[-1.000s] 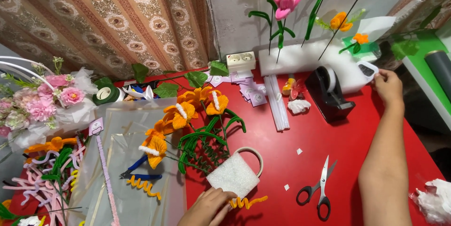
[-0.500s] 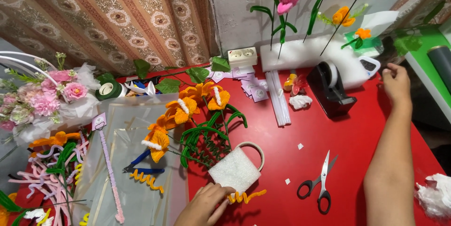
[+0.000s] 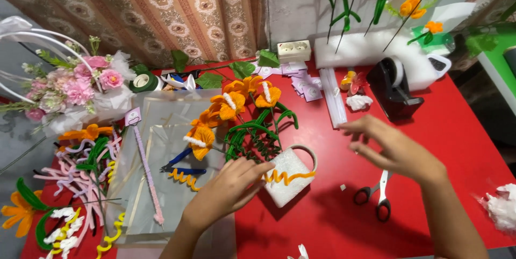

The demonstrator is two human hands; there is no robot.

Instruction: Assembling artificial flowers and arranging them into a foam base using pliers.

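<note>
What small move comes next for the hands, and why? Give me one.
Probably bring the right hand down onto the white foam block to steady it. The left hand touches the block's near side by the curled orange pipe cleaner, while the right hand hovers open above the red table, holding nothing. The orange flowers lean away from the block, so it may tip.

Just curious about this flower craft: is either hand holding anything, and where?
The left hand rests on the white foam block's near edge, steadying it. The right hand hovers empty above the table.
</note>
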